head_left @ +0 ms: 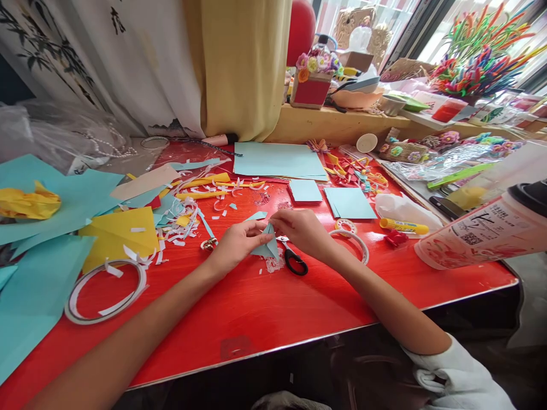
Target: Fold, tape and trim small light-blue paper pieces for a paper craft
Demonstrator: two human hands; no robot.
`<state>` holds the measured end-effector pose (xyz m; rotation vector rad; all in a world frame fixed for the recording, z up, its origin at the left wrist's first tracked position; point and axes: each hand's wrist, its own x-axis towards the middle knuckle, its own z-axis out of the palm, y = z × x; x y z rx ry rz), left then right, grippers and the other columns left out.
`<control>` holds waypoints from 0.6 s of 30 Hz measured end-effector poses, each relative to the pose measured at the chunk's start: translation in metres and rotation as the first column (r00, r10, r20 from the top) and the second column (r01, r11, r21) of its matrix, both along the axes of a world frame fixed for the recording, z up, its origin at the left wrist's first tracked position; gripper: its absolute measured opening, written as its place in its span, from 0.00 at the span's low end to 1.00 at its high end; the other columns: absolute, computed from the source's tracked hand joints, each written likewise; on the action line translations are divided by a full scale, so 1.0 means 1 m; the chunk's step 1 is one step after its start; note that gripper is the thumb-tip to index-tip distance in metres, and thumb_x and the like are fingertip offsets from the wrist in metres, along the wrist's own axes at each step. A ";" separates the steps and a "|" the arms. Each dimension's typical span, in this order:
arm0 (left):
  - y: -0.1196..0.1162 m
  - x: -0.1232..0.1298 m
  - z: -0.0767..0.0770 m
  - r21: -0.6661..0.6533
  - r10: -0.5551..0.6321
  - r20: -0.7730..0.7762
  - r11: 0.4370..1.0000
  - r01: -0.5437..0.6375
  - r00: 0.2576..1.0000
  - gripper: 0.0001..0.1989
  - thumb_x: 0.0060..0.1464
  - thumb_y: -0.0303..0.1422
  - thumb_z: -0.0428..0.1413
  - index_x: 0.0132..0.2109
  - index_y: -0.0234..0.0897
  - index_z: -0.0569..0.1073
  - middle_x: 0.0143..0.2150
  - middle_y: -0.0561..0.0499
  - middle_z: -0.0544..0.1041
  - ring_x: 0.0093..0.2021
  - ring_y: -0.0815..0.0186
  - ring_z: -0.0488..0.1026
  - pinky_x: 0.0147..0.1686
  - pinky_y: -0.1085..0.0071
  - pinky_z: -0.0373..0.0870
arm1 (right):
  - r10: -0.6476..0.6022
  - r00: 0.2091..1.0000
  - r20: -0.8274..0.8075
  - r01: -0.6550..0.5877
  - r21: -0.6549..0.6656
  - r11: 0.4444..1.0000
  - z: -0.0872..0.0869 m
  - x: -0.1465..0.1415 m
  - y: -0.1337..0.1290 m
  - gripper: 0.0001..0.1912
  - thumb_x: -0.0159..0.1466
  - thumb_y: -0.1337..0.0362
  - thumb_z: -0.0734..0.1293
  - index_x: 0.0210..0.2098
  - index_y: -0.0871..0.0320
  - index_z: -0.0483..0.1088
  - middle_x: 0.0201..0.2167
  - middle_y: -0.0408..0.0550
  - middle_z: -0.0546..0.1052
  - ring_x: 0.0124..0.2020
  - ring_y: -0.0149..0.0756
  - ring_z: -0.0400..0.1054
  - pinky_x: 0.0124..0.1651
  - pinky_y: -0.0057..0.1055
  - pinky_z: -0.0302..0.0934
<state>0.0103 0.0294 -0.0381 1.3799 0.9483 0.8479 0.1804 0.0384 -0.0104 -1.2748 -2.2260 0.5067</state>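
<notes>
A small folded piece of light blue paper [266,248] is held between my two hands above the red table. My left hand [236,244] pinches its left side with thumb and fingers. At its upper right edge, my right hand [304,230] closes thumb and fingertips on the paper's tip. Black-handled scissors [296,263] lie just under my right hand, their blades partly covered. Beyond the hands sit a stack of small blue paper squares [305,191] and another stack of larger blue squares [349,203].
Tape rolls [77,310] lie at left and right. Paper scraps [183,219], yellow paper [123,233] and large blue sheets [47,285] cover the left side. A glue stick [404,226] and a tilted drink cup [482,228] are at right. More blue sheets [277,160] lie at the back.
</notes>
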 end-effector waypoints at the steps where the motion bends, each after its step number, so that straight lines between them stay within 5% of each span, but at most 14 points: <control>1: 0.000 -0.001 -0.001 0.002 -0.017 -0.003 1.000 0.017 1.000 0.15 0.44 0.39 0.58 0.39 0.35 0.72 0.34 0.51 0.75 0.35 0.67 0.72 0.36 0.72 0.66 | 0.005 1.000 0.006 -0.005 0.009 1.000 -0.001 -0.001 0.000 0.12 0.62 0.66 0.57 0.30 0.63 0.69 0.23 0.47 0.73 0.25 0.29 0.65 0.29 0.27 0.56; 7: -0.001 -0.001 -0.001 0.032 0.009 -0.037 0.999 -0.008 0.999 0.14 0.45 0.41 0.58 0.35 0.34 0.73 0.31 0.52 0.74 0.30 0.70 0.69 0.31 0.74 0.64 | 0.070 0.953 -0.296 -0.154 -0.273 0.949 -0.003 0.003 0.005 0.13 0.62 0.58 0.59 0.34 0.61 0.68 0.26 0.45 0.72 0.25 0.28 0.66 0.28 0.25 0.57; 14: -0.004 0.000 0.004 0.030 -0.063 -0.075 0.997 0.065 0.995 0.13 0.46 0.41 0.57 0.33 0.34 0.73 0.29 0.53 0.72 0.30 0.70 0.68 0.31 0.74 0.62 | 0.003 0.954 -0.301 -0.080 -0.241 0.967 -0.004 0.002 0.003 0.13 0.62 0.58 0.59 0.29 0.60 0.66 0.20 0.42 0.68 0.22 0.27 0.64 0.27 0.26 0.57; 18: -0.004 0.000 0.004 0.047 -0.018 -0.102 0.999 0.023 0.995 0.14 0.46 0.42 0.56 0.32 0.34 0.72 0.28 0.54 0.71 0.28 0.71 0.67 0.29 0.75 0.61 | 0.013 0.939 -0.342 -0.140 -0.350 0.926 -0.004 0.003 0.004 0.15 0.61 0.55 0.59 0.30 0.61 0.65 0.23 0.44 0.69 0.22 0.27 0.65 0.25 0.26 0.58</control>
